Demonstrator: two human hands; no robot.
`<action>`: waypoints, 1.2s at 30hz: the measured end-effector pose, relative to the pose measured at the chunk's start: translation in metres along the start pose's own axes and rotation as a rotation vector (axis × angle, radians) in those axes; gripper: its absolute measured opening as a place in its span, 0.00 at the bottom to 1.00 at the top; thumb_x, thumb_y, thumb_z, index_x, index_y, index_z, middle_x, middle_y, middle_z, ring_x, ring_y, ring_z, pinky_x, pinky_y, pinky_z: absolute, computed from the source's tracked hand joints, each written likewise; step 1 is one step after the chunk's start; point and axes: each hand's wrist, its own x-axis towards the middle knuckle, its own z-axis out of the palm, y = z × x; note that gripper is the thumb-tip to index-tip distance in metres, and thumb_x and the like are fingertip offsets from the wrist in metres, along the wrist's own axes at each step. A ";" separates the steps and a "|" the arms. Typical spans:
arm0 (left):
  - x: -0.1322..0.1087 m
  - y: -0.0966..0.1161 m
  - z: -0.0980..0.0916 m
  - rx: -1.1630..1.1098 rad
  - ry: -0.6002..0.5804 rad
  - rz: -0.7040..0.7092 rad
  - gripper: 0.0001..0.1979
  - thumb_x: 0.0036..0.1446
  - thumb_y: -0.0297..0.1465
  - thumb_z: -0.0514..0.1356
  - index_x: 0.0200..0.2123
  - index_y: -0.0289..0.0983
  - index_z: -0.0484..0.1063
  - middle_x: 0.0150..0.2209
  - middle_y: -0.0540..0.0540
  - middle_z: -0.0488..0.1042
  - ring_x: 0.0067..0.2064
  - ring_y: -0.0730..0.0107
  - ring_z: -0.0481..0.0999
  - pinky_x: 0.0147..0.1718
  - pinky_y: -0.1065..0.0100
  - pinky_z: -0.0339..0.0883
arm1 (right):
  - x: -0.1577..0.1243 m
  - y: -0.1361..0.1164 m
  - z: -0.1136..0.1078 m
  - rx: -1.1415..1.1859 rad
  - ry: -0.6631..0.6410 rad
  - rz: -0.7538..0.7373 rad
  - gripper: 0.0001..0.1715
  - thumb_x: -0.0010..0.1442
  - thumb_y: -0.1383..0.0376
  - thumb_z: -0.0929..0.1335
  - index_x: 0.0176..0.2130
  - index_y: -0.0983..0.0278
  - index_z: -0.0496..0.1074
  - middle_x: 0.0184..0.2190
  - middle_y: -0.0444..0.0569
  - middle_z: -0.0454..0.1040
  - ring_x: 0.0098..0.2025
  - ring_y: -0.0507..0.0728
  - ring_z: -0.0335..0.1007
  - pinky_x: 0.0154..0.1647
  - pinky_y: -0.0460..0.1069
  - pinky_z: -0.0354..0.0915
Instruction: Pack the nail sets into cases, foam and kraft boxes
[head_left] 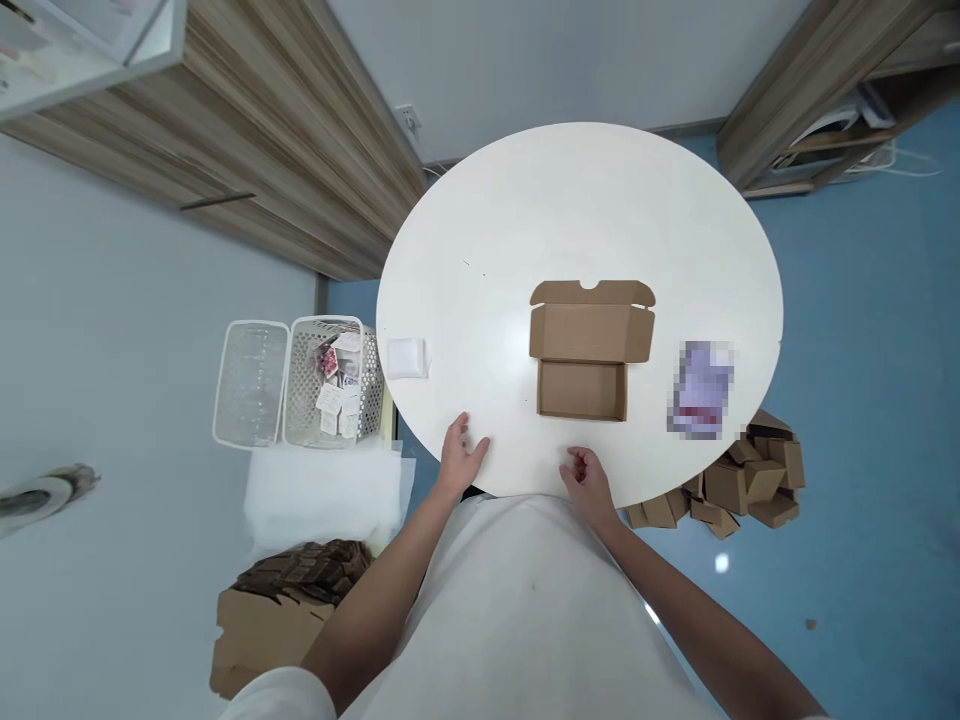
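A small brown cardboard box (583, 390) stands open near the middle of the round white table (577, 210), its lid (591, 320) folded back away from me. My left hand (459, 455) rests flat on the table's near edge, fingers spread, holding nothing. My right hand (587, 478) lies at the near edge just below the box, fingers loosely curled and empty. A small white packet (407, 357) lies at the table's left edge. A blurred purple-and-white item (702, 390) lies at the right.
Two white mesh baskets (296, 380) stand on the floor to the left, one holding small packets. White foam sheets (322, 495) and a carton of flat cardboard (289, 590) lie below them. Folded brown boxes (742, 480) are piled on the blue floor at the right.
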 end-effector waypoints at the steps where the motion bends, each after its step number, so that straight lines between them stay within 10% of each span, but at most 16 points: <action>1: 0.006 -0.009 -0.013 -0.003 0.049 -0.021 0.31 0.54 0.38 0.54 0.58 0.41 0.46 0.57 0.40 0.55 0.55 0.61 0.60 0.47 0.62 0.63 | 0.000 -0.005 0.011 -0.010 -0.014 -0.010 0.19 0.49 0.60 0.64 0.42 0.62 0.63 0.31 0.46 0.63 0.29 0.53 0.60 0.33 0.50 0.64; 8: 0.060 -0.060 -0.086 -0.174 0.172 -0.021 0.35 0.49 0.40 0.58 0.58 0.39 0.47 0.56 0.39 0.54 0.52 0.59 0.62 0.47 0.60 0.62 | 0.009 -0.061 0.113 -0.080 -0.215 0.001 0.17 0.50 0.60 0.62 0.41 0.62 0.66 0.32 0.46 0.67 0.28 0.51 0.62 0.33 0.48 0.64; 17: 0.102 -0.054 -0.110 -0.397 0.116 -0.032 0.38 0.49 0.39 0.58 0.60 0.41 0.43 0.58 0.40 0.50 0.56 0.58 0.57 0.51 0.59 0.57 | 0.069 -0.132 0.194 -0.080 -0.065 -0.064 0.23 0.49 0.56 0.65 0.44 0.63 0.64 0.40 0.49 0.68 0.32 0.51 0.65 0.38 0.49 0.65; 27: 0.123 -0.046 -0.132 -0.508 -0.033 -0.057 0.29 0.49 0.30 0.56 0.57 0.39 0.55 0.53 0.42 0.61 0.47 0.64 0.67 0.42 0.66 0.64 | 0.100 -0.167 0.232 -0.041 0.026 -0.117 0.23 0.49 0.57 0.67 0.45 0.60 0.63 0.40 0.46 0.71 0.36 0.52 0.69 0.41 0.51 0.66; 36: 0.117 -0.048 -0.122 -0.579 -0.026 -0.024 0.16 0.50 0.33 0.56 0.43 0.34 0.70 0.41 0.41 0.73 0.41 0.64 0.73 0.41 0.63 0.66 | 0.090 -0.150 0.208 0.140 -0.037 0.000 0.21 0.45 0.61 0.69 0.40 0.61 0.63 0.36 0.46 0.72 0.33 0.52 0.69 0.35 0.50 0.68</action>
